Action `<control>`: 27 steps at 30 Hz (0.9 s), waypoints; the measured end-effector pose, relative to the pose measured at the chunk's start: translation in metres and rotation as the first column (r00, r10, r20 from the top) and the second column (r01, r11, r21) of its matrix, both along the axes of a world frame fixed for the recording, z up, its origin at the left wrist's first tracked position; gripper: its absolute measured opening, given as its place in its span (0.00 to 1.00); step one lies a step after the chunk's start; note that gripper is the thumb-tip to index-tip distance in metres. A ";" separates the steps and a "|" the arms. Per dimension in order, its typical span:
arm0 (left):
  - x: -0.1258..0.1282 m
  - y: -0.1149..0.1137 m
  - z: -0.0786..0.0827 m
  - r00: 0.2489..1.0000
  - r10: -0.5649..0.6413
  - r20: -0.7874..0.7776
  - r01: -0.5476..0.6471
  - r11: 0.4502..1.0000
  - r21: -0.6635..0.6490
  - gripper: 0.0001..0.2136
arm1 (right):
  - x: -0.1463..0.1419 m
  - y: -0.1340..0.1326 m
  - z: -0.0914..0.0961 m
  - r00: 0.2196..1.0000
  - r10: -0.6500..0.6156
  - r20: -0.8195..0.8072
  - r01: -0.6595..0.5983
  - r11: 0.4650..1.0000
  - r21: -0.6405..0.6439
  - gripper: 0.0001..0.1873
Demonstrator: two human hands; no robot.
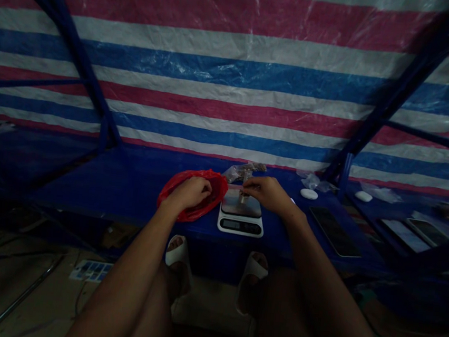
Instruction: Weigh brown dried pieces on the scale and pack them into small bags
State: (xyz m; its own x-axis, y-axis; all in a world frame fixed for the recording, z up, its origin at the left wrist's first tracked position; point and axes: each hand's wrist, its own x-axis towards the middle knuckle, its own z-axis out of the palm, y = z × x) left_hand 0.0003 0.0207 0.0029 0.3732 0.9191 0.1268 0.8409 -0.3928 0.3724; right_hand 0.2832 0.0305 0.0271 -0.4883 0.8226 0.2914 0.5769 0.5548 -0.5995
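Observation:
My left hand [192, 192] is in the mouth of a red plastic bag [175, 185], with its fingers curled together; whatever they hold, if anything, is too dark to make out. A white digital kitchen scale [240, 226] with a metal plate stands on the blue shelf, just right of the red bag. Above its plate, my right hand [264, 190] pinches the top of a small clear plastic bag [244, 198] with a little brown stuff in it. That bag appears upright; I cannot tell whether it touches the plate.
Behind the scale lie clear bags with brown contents [244, 171]. To the right are a white rounded case [309, 194], crumpled clear plastic [313, 182] and a dark tablet or phone [333, 231]. Blue metal posts [345, 172] rise at both sides before a striped tarp [233, 74].

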 end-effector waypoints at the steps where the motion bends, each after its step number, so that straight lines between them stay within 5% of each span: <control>1: 0.002 0.002 -0.003 1.000 -0.002 -0.004 0.002 1.000 0.003 0.09 | 0.000 0.000 0.000 1.000 -0.004 0.021 0.003 1.000 0.016 0.06; 14: 0.006 0.015 -0.020 1.000 0.023 0.018 -0.021 0.993 -0.118 0.12 | 0.000 -0.007 0.007 0.998 -0.055 0.035 0.053 0.997 0.050 0.15; 27: 0.007 0.021 -0.023 0.999 0.007 -0.036 -0.011 0.994 -0.112 0.12 | 0.002 0.001 -0.002 0.998 -0.030 -0.062 0.030 0.999 -0.012 0.10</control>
State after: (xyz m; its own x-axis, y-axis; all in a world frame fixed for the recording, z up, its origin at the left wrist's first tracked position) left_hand 0.0077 0.0417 -0.0202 0.3673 0.9301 0.0093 0.8577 -0.3426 0.3834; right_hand 0.2855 0.0315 0.0253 -0.4444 0.8400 0.3113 0.5546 0.5309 -0.6407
